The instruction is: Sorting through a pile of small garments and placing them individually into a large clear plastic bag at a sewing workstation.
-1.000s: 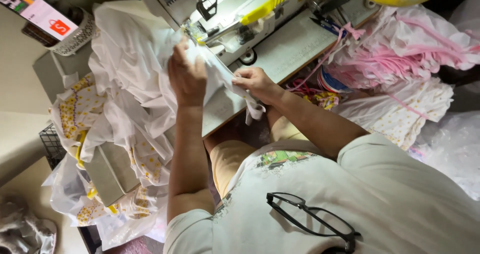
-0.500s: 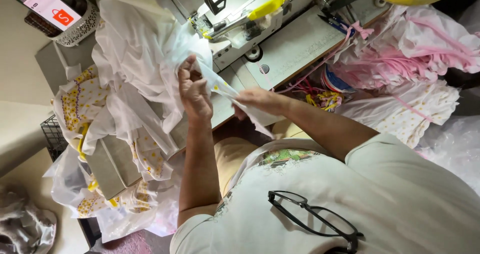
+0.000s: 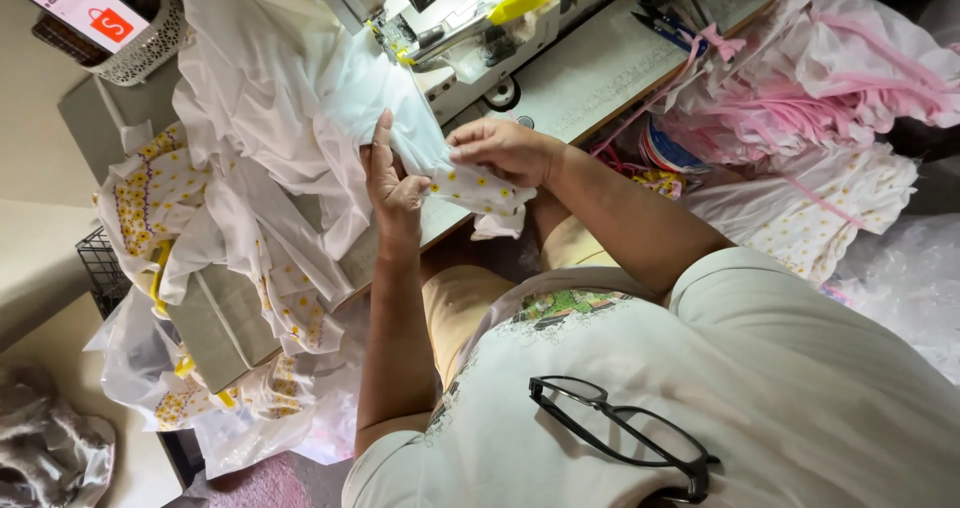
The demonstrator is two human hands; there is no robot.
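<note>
A crowded sewing corner fills the view, its pale work table heaped with cloth on both sides. Nearest the camera, black-framed glasses hang at the neck of the person's pale shirt. Past them both forearms reach out to a strip of white fabric printed with small yellow flowers. The left hand stands upright with its palm against the strip, thumb and fingers pinching it on the near side. The right hand is curled over the strip's top edge and grips it between thumb and fingers. The piece lies at the table's near edge, its long axis slanting from the sewing machine at upper left down to a loose end hanging at lower right, just below the right hand. Left of the hands a big mound of white garments spills over the table edge, flowered pieces among it. To the right lies a pile of pink-trimmed clothes. Farthest back, at the upper left, a white lattice basket stands.
</note>
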